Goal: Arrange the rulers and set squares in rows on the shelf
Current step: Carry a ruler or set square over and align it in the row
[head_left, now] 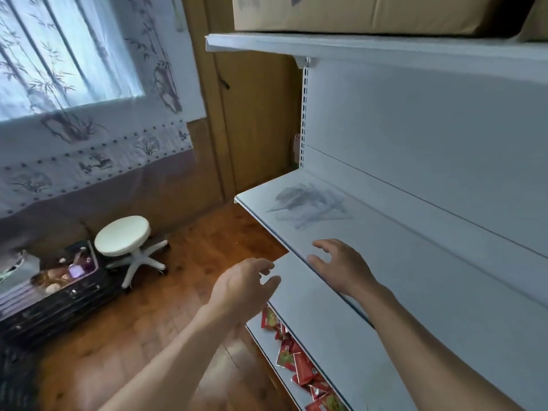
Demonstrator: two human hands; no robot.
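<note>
A loose heap of clear rulers and set squares (308, 203) lies on the white middle shelf (415, 262), towards its far left end. My right hand (341, 265) hovers over the shelf's front edge, nearer to me than the heap, fingers spread and relaxed, holding nothing. My left hand (243, 287) hangs in front of the shelf edge, lower and to the left, fingers loosely curled and empty. Both hands are apart from the heap.
A cardboard box (370, 13) sits on the top shelf (296, 44). Red snack packets (299, 360) lie on the shelf below. To the left on the wooden floor stand a white stool (124, 235) and a dark crate (59, 286) of items.
</note>
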